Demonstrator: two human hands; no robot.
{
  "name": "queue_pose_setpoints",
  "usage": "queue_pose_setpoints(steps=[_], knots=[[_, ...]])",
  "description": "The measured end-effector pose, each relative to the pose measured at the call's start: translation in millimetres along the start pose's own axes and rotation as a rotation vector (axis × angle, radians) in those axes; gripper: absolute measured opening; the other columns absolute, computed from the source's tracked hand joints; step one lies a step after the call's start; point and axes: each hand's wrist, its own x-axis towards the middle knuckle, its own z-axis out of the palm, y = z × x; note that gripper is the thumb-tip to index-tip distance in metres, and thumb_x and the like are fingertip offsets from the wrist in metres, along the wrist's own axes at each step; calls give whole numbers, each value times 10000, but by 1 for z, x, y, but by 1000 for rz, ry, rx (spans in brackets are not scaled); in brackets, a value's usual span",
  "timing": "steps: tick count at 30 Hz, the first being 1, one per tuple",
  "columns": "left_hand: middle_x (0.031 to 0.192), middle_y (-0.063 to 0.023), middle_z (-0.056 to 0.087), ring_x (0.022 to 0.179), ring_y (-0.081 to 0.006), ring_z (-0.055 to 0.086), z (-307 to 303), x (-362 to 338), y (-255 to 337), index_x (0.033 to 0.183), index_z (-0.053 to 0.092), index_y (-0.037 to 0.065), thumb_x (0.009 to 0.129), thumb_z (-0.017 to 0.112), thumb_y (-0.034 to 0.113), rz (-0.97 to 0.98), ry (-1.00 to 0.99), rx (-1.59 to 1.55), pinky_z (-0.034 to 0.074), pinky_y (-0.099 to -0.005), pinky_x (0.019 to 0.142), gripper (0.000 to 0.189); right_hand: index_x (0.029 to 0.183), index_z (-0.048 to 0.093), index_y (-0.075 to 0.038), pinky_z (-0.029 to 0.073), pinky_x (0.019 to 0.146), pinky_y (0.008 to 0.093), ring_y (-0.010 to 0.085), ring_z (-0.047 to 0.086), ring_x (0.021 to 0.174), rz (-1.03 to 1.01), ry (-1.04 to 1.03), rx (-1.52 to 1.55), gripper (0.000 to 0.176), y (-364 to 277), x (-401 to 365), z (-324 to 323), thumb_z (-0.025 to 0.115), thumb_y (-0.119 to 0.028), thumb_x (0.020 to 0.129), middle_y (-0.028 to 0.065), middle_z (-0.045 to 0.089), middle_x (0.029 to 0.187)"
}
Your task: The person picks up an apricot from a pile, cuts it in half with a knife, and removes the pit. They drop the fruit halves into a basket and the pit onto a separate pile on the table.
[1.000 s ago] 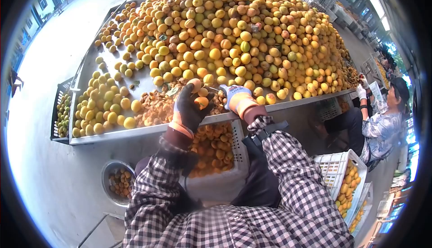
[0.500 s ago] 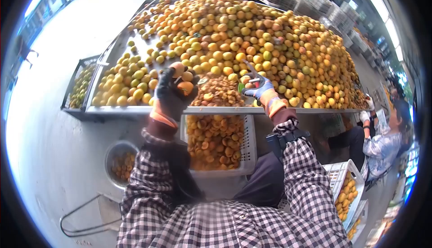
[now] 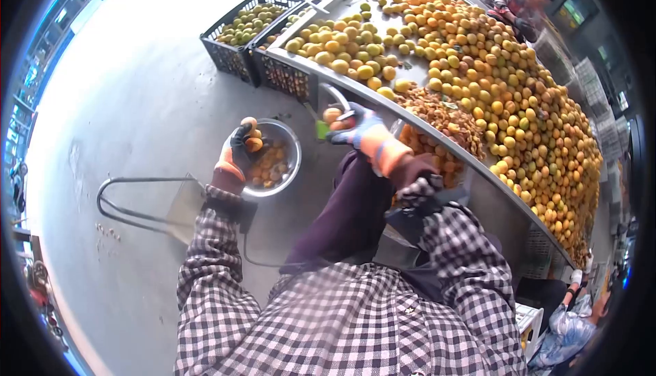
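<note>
A grey concrete floor point(image 3: 137, 103) fills the left and centre of the frame. On it, at the upper left, stand two black crates point(image 3: 236, 58) of greenish fruit, side by side and tight against the end of the desk. A metal bowl point(image 3: 295, 145) holding cut fruit sits on the floor at centre, and a bent metal tube frame point(image 3: 150, 179) lies to its left. The steel desk point(image 3: 342, 84) runs diagonally from top centre to lower right. It carries a heap of yellow and orange fruit point(image 3: 478, 68), with a brownish pile of scraps point(image 3: 437, 113) at its near edge.
</note>
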Motion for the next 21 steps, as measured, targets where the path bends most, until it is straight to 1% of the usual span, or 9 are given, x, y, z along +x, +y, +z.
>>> queue_pose_setpoints(steps=[2,3,6,7,9,10,11,18,21], knots=[[877,-69,635,748,-194,606,-34,0,5,978,683,102,867,665,247,89,-57,219,538,-360,736,183,1315,536,-119,512,859,344,236,664,925,-48,107,-485,688,-6,13,34,827,-195,697,79,690,1013],[929,-104,629,797,-239,616,-52,1,12,1021,664,67,868,662,242,-39,-72,113,547,-423,786,232,1302,532,-108,499,868,363,292,663,958,-6,179,-713,724,-17,13,43,844,-292,676,107,689,1054],[1105,-165,579,965,-322,587,-75,-2,20,1151,592,27,882,642,229,-86,194,82,508,-518,885,340,1307,533,-108,499,856,373,283,664,970,-1,187,-809,718,-41,-3,34,841,-290,684,124,691,1050],[1257,-192,482,1113,-384,500,-99,28,3,1268,496,26,897,617,217,-112,183,74,456,-569,940,434,1278,550,-92,500,847,365,282,664,961,6,240,-777,681,-31,-6,23,840,-282,692,138,691,1029],[1280,-190,462,1143,-389,475,-104,28,2,1290,473,35,906,603,219,-131,212,75,435,-579,962,445,1245,581,-101,510,811,348,201,663,945,-291,277,-652,567,-3,-10,-20,815,-149,731,88,700,969],[1302,-188,443,1173,-394,450,-103,29,2,1312,450,44,914,590,220,-133,242,71,415,-588,983,457,1242,589,-78,525,809,314,138,639,952,-194,323,-468,539,-16,-29,-30,788,-35,742,59,696,964],[1293,-168,458,1165,-379,456,-97,24,0,1287,483,41,924,578,244,-89,242,92,423,-574,977,427,1234,592,-37,531,825,271,113,625,937,-238,337,-16,522,3,-33,-54,759,48,747,50,689,981],[1151,-135,622,1090,-287,580,-60,27,-16,1162,607,24,945,538,184,-59,35,48,495,-459,947,278,1192,616,-9,536,865,282,176,684,913,-59,796,-389,416,7,-179,-194,677,104,796,101,710,1001],[1102,-121,658,1038,-283,626,-20,-6,-34,1175,607,8,951,519,142,-53,-150,-15,544,-408,874,276,1179,627,-32,432,422,219,70,535,466,-67,769,-161,309,-8,-230,-210,677,-65,875,88,718,895]])
